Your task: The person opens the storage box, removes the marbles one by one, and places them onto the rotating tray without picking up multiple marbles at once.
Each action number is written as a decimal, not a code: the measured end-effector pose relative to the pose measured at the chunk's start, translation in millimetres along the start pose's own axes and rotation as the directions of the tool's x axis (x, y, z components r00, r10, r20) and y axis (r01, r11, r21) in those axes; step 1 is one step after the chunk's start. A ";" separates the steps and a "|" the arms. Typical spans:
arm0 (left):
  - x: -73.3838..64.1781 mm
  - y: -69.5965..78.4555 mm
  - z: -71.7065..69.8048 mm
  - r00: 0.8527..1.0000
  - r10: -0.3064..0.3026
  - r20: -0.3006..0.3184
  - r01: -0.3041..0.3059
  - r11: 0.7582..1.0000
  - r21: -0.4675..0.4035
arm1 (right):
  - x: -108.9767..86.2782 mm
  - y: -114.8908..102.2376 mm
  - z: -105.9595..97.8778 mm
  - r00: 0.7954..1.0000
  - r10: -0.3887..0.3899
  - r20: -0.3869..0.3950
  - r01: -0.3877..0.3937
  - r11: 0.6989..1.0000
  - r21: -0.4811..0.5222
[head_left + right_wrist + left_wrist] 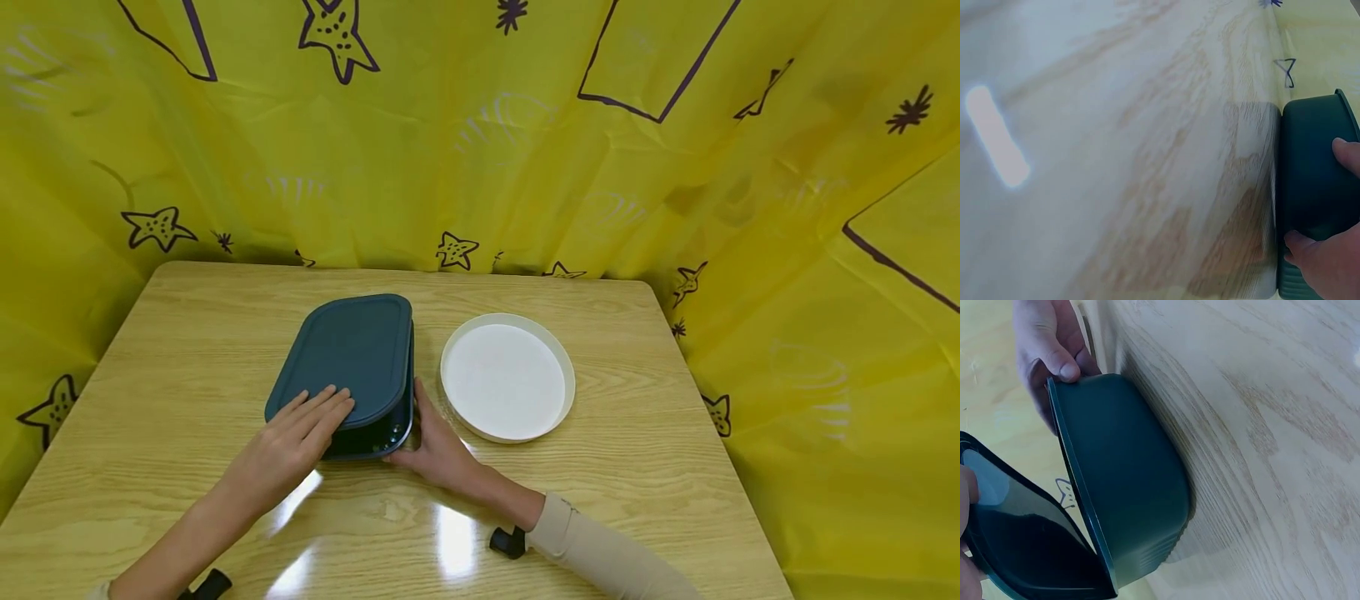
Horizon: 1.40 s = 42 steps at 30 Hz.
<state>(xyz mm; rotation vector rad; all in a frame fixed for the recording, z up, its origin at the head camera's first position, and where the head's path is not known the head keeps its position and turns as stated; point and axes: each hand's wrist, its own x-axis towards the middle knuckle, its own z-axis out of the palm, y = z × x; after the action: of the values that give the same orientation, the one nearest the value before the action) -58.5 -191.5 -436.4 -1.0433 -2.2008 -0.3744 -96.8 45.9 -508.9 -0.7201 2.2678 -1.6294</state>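
Left hand pinches the near edge of a dark green lid, its fingers laid along the top and a thumb apparently beneath. Right hand grips the box beneath that lid at its near right corner, thumb on the front wall, fingers along the side. Between the hands the lid sits tilted over the box, a gap showing on the near side.

The lid looks light, thin and fairly stiff; its edge seems the best hold, since the smooth face could slide under fingertips. The box should be light too, firm but perhaps slightly springy in the walls, with rim and rounded corner the surest holds. Neither looks fragile.

Just right of the right hand, a round white tray lies on the wooden table. Beyond both hands hangs a yellow curtain with stars.
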 end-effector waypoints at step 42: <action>1.1 -16.0 -47.8 0.293 -0.955 -0.054 0.682 0.248 -0.688 | -1.0 -0.2 0.7 0.999 -0.036 -0.014 0.036 0.999 -0.011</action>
<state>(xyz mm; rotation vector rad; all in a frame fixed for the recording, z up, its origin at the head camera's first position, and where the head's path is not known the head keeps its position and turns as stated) -50.0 -225.4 -400.0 0.2653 -1.9766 -1.6875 -95.5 45.8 -509.0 -0.7583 2.2874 -1.6443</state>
